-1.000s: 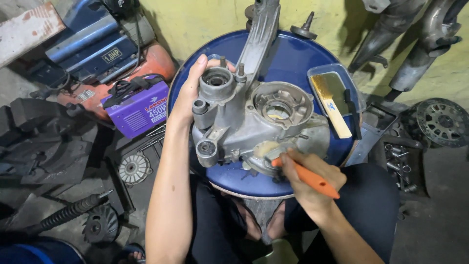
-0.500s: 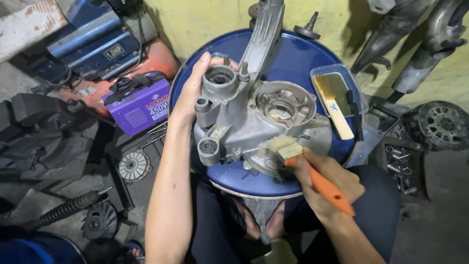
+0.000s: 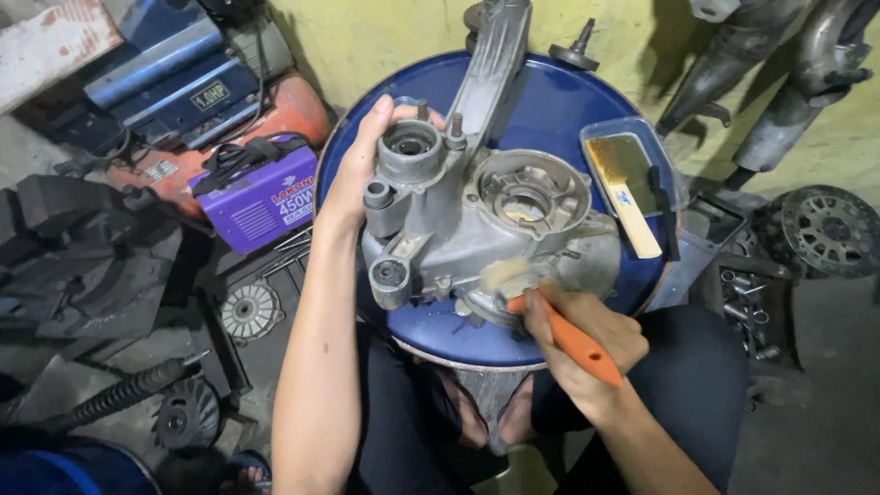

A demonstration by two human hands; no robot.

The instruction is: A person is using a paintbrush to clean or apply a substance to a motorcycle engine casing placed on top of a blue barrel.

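Brush (image 3: 541, 307) has slid back left along the casing's near edge, bristles on metal again. Right hand (image 3: 582, 344) fists the orange handle. Engine casing (image 3: 477, 220) sits on the blue drum lid (image 3: 550, 101). Left hand (image 3: 357, 170) clamps its far-left boss. Second brush (image 3: 623, 188) lies in a tray (image 3: 674, 192) beyond.

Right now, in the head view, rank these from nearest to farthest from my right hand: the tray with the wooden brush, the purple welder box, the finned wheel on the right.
From right hand:
1. tray with the wooden brush, just above, on the blue drum.
2. finned wheel, far right, floor.
3. purple welder box, far left, floor.
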